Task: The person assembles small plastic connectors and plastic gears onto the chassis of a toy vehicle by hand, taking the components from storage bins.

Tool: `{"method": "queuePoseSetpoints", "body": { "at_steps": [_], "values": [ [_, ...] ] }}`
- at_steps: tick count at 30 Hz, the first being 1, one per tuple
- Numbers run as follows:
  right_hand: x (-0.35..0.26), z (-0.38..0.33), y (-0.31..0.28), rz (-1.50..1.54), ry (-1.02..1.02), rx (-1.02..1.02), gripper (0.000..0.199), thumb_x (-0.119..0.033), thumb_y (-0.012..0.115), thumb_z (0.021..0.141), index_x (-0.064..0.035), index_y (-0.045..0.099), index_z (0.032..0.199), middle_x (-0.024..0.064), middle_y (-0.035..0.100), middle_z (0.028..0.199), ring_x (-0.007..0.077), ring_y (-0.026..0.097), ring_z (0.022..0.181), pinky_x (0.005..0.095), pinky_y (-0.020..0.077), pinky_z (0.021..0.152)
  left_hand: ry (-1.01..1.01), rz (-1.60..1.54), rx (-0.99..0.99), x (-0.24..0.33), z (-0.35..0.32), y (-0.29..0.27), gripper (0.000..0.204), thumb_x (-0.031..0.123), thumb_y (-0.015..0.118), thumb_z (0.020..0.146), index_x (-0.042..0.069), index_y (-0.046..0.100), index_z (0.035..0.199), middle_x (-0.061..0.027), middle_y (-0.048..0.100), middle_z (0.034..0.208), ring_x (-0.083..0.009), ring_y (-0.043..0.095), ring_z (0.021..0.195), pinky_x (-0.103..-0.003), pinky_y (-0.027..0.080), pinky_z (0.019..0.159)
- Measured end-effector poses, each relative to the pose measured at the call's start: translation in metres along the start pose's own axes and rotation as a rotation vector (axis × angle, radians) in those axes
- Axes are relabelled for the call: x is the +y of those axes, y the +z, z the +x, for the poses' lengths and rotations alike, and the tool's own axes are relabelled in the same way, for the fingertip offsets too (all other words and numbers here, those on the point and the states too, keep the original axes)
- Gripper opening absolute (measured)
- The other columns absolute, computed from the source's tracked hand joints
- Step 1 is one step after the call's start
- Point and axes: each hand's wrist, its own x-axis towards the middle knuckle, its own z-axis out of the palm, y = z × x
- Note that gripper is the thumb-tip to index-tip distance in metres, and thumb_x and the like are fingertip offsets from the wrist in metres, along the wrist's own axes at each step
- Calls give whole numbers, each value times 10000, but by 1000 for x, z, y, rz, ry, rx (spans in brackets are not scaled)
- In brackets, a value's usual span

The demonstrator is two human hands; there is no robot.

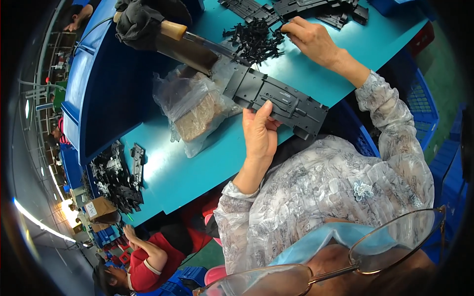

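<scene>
Turquoise tabletop [175,182], glossy, below the fingers of both hands; blue plastic wall [106,93], well left of them; clear bag [200,116] around a brown block, just left of the left fingers; co-worker in red [153,264], farther off, lower left. Black panel [296,101]: oblong, matt, with raised ribs; held in the left hand [260,130], thumb on top. Small black parts [254,42]: heaped beside the right hand [311,42], whose fingers are drawn narrow; whether they grip one, cannot tell.

A long black plastic part [286,100] slants, ribbed face up, in the left hand [259,133]; small black pieces [254,42] lie heaped beside the right hand [314,44].
</scene>
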Motion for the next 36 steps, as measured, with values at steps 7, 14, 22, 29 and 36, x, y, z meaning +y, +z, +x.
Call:
{"method": "queuePoseSetpoints", "body": {
  "at_steps": [7, 14, 22, 29, 36],
  "values": [
    [-11, -17, -6, 226, 262, 42, 185, -35, 512, 738, -3, 545, 917, 99, 539, 757, 180, 547, 563, 271, 439, 514, 71, -66, 54, -6, 0, 6, 150, 100, 508, 806, 72, 443, 939, -39, 555, 843, -122, 529, 655, -339, 498, 650],
    [-48, -30, -32, 449, 352, 128, 175, -23, 485, 783, 14, 503, 953, 87, 492, 803, 137, 556, 587, 227, 460, 533, 118, -72, 19, -7, 1, 12, 201, 98, 512, 805, 30, 460, 988, -121, 555, 951, -237, 567, 829, -374, 494, 709],
    [-75, -39, -29, 871, 596, 106, 160, -66, 431, 835, -16, 454, 985, 56, 472, 843, 93, 528, 660, 206, 453, 610, 112, -140, -37, -7, -7, 15, 210, 118, 517, 804, 28, 496, 992, -116, 553, 983, -220, 555, 848, -390, 471, 769],
    [-49, -33, -32, 1280, 582, -159, 208, -141, 468, 843, -1, 471, 995, 2, 488, 841, 33, 498, 676, 169, 421, 638, -28, -92, -220, -20, -20, 2, 343, 57, 554, 741, 58, 481, 1075, -99, 537, 1032, -251, 528, 941, -427, 451, 801],
    [-58, -26, -34, 1283, 468, -406, 229, -139, 460, 831, -10, 490, 1018, 12, 503, 793, 61, 514, 681, 196, 427, 651, -279, -219, -372, -5, -10, 21, 586, 439, 419, 800, 68, 270, 1229, -193, 419, 1132, -298, 565, 821, -415, 523, 605]
  ]
}}
